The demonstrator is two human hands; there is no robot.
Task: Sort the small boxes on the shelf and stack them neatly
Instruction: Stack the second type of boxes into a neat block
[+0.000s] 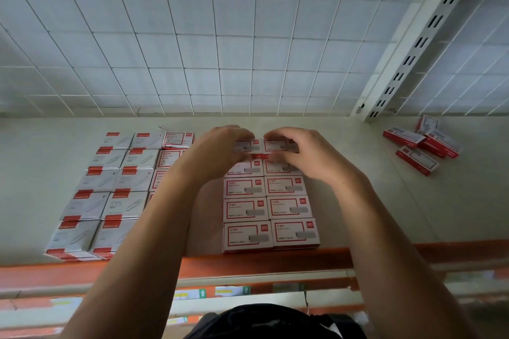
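Observation:
Two neat columns of red-and-white staple boxes [271, 209] run from the shelf's front edge towards the back. My left hand [220, 150] curls round the rearmost box of the left column [246, 146]. My right hand [300, 151] curls round the rearmost box of the right column [278, 145]. Both boxes lie side by side, mostly hidden under my fingers. A third column of similar red-and-white boxes [170, 158] stands to the left, partly hidden behind my left forearm. Several loose staple boxes [421, 143] lie jumbled at the back right.
Two columns of grey paper-clip boxes [107, 190] with orange corners fill the left of the shelf [27, 187]. An orange rail [248, 264] marks the front edge. A white wire grid [220, 36] forms the back, with a slotted upright [413, 55] at right.

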